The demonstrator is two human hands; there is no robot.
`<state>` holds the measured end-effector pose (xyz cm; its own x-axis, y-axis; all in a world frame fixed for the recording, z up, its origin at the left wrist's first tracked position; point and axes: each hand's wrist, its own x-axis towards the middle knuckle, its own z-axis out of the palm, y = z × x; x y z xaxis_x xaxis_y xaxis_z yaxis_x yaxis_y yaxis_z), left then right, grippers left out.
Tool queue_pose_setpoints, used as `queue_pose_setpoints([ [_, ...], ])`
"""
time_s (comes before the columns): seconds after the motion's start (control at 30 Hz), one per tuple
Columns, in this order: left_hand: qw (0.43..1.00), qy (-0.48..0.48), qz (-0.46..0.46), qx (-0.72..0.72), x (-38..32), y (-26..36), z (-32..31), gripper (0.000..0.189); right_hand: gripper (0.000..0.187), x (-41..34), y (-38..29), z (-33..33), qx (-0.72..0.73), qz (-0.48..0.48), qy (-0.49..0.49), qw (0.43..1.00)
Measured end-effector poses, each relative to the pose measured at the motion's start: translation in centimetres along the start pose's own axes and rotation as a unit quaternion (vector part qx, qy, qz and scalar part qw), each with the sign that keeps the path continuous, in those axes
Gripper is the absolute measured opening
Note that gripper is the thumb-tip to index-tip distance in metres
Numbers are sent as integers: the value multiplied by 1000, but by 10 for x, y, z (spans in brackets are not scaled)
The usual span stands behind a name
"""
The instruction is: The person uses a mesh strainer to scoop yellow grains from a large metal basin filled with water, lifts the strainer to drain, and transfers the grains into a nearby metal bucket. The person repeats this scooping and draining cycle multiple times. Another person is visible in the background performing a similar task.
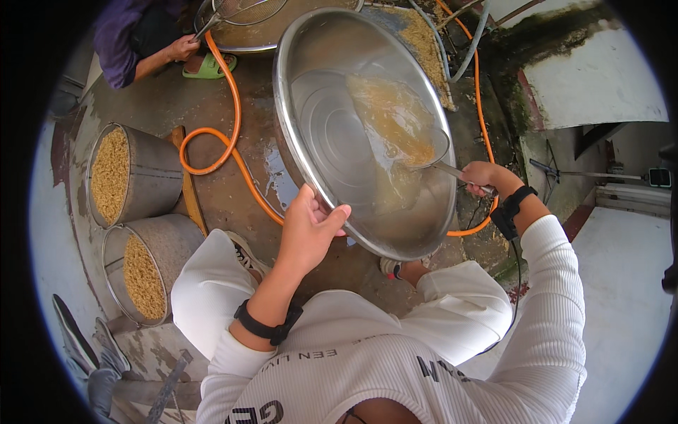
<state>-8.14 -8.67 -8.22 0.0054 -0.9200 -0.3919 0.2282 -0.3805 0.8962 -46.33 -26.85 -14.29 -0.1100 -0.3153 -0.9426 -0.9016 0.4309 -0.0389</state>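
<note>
A large stainless steel basin (pixel 331 119) is tilted down to the right in front of me. My left hand (pixel 311 228) grips its near-left rim, with the thumb lying along the edge. Cloudy yellowish water (pixel 392 114) has gathered in the right half, leaving much of the bottom exposed. My right hand (pixel 483 177) is closed around the handle of a round long-handled scoop (pixel 447 169). The scoop's head dips into the water over a golden patch, probably grain; whether it is mesh or solid I cannot tell.
Two metal buckets (pixel 156 172) (pixel 183 249) of grain stand at left beside a wooden board (pixel 192 196). An orange hose (pixel 238 153) loops across the wet floor. Another person's hand (pixel 183 47) holds a mesh strainer (pixel 249 9) over a second basin (pixel 249 49). Grain (pixel 418 34) lies behind.
</note>
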Motion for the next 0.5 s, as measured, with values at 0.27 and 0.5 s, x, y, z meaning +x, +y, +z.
queue_pose_setpoints([
  [0.27, 1000, -1, -17, -6, 3, 2, -1, 35, 26, 67, -23, 50, 224, -171, 19, 959],
  [0.5, 1000, -4, -5, 0, 3, 5, -2, 27, 61, 64, -33, 67, 351, -255, 12, 901],
])
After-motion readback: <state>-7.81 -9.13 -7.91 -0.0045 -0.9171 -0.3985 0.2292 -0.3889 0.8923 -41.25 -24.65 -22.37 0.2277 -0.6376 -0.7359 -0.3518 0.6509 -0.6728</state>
